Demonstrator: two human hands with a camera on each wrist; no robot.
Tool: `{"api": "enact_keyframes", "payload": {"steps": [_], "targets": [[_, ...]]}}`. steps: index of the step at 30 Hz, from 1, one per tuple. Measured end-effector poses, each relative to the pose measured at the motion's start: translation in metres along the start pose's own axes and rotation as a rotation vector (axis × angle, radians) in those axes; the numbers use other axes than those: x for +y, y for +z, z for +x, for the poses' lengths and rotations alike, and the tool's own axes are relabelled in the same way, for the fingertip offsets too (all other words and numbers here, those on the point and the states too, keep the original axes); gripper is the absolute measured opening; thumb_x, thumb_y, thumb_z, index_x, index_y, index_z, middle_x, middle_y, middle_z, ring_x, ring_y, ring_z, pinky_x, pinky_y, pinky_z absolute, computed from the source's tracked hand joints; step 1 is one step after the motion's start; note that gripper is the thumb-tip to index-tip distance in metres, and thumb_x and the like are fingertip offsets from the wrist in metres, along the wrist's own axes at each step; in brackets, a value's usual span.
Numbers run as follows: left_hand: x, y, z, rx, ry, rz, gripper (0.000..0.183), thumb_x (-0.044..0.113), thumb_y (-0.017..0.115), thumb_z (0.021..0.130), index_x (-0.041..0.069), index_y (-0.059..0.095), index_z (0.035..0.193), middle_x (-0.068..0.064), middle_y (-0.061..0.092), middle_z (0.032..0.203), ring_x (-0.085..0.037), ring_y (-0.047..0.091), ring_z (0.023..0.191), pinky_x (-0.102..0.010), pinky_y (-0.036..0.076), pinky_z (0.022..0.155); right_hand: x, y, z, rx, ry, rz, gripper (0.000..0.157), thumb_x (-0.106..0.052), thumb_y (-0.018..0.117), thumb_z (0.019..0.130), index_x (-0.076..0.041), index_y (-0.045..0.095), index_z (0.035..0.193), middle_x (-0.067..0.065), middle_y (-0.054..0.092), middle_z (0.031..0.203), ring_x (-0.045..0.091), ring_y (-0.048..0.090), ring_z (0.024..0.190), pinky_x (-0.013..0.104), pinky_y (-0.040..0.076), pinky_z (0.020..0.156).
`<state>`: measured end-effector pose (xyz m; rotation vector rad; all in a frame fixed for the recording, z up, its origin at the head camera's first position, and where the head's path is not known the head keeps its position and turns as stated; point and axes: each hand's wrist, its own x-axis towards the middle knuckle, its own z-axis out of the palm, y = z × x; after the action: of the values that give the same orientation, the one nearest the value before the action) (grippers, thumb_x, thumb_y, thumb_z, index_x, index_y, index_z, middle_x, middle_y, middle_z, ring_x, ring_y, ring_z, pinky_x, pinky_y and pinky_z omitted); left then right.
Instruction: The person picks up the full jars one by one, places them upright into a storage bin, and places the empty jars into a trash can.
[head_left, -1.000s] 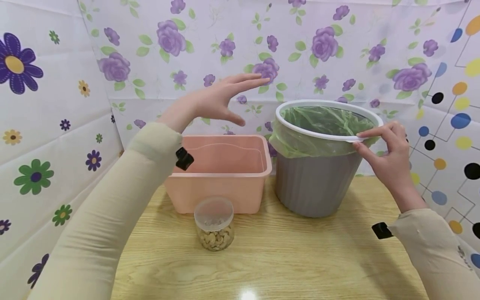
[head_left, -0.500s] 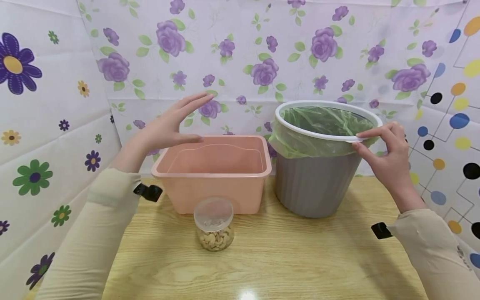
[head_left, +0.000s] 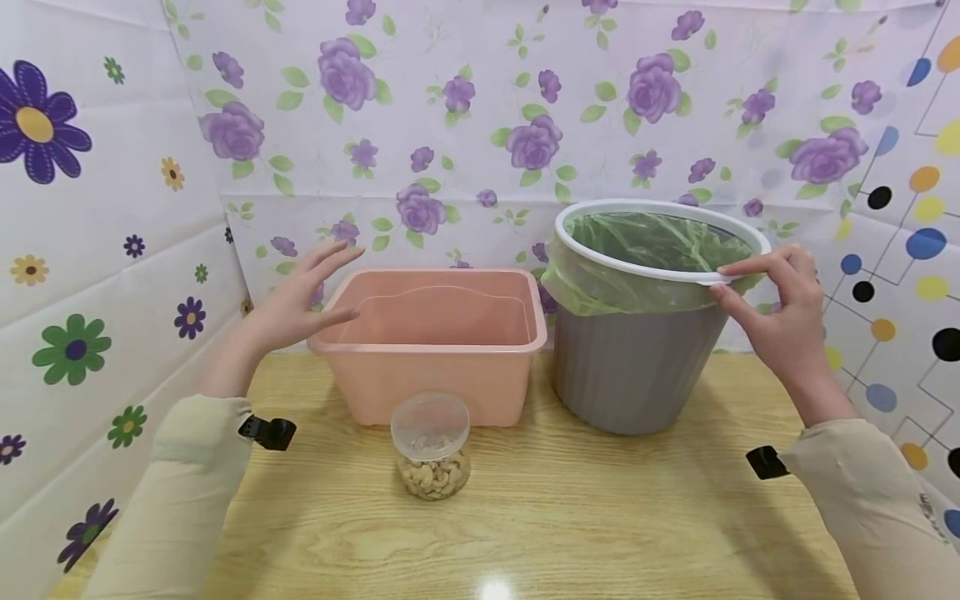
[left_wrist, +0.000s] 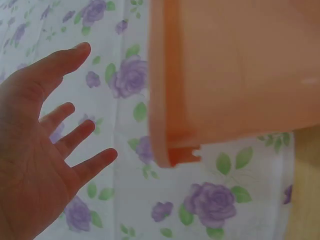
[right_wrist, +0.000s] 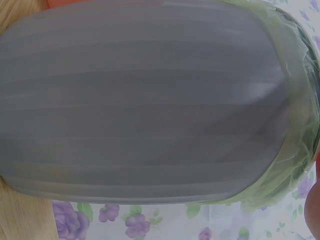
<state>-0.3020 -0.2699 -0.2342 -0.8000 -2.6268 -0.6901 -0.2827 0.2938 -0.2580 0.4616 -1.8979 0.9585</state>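
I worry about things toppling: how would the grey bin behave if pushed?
The grey bin might tip fairly readily, since it narrows toward its base. It looks stiff, judging by its ribbed, undented sides. The green liner, thin and crinkled, would probably flop or rustle.

Head view back from and above the gray bin (head_left: pixel 630 367), facing forward and down, left wrist view near the pink tub (head_left: pixel 427 367) left of it, right wrist view closest, facing the bin's wall, bin shared with head view

Room above tub (head_left: pixel 487 383) — bin (head_left: pixel 630 367) alongside, jar (head_left: pixel 432 467) in front
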Motion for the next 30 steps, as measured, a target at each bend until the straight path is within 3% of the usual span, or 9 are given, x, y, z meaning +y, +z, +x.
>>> {"api": "enact_keyframes", "payload": {"steps": [7, 14, 23, 30], "targets": [[-0.019, 0.006, -0.022, -0.038, -0.085, -0.026, 0.069, 0.022, 0.068, 0.094, 0.011, 0.034, 0.154, -0.021, 0.02, 0.163, -0.049, 0.022, 0.146, -0.074, 0.026, 0.108, -0.01, 0.0, -0.001, 0.002, -0.012, 0.015, 0.02, 0.0, 0.076, 0.079, 0.006, 0.07, 0.098, -0.024, 0.044, 0.093, -0.006, 0.036, 0.103, 0.023, 0.018, 0.092], [-0.038, 0.013, -0.038, -0.056, -0.102, -0.046, 0.062, 0.021, 0.062, 0.098, 0.003, 0.037, 0.151, -0.025, 0.037, 0.154, -0.049, 0.034, 0.14, -0.071, 0.035, 0.105, -0.014, 0.0, -0.001, 0.002, -0.009, 0.019, 0.02, 0.001, 0.076, 0.079, 0.006, 0.07, 0.098, -0.022, 0.043, 0.092, -0.006, 0.035, 0.103, 0.023, 0.017, 0.091], [-0.05, 0.026, -0.05, -0.101, -0.301, -0.244, 0.072, 0.038, 0.054, 0.101, 0.007, 0.022, 0.158, -0.022, 0.024, 0.162, -0.048, 0.027, 0.145, -0.069, 0.031, 0.109, -0.014, 0.001, -0.002, 0.004, 0.011, 0.025, 0.02, 0.0, 0.076, 0.08, 0.007, 0.069, 0.098, -0.024, 0.044, 0.092, -0.005, 0.036, 0.104, 0.023, 0.018, 0.092], [-0.056, 0.037, -0.056, -0.057, -0.287, -0.331, 0.068, 0.033, 0.051, 0.103, 0.006, 0.021, 0.158, -0.022, 0.017, 0.164, -0.053, 0.023, 0.145, -0.069, 0.027, 0.112, -0.014, 0.001, -0.001, 0.006, 0.003, 0.03, 0.021, 0.0, 0.075, 0.08, 0.007, 0.069, 0.098, -0.025, 0.044, 0.093, -0.005, 0.036, 0.103, 0.023, 0.019, 0.092]]}}
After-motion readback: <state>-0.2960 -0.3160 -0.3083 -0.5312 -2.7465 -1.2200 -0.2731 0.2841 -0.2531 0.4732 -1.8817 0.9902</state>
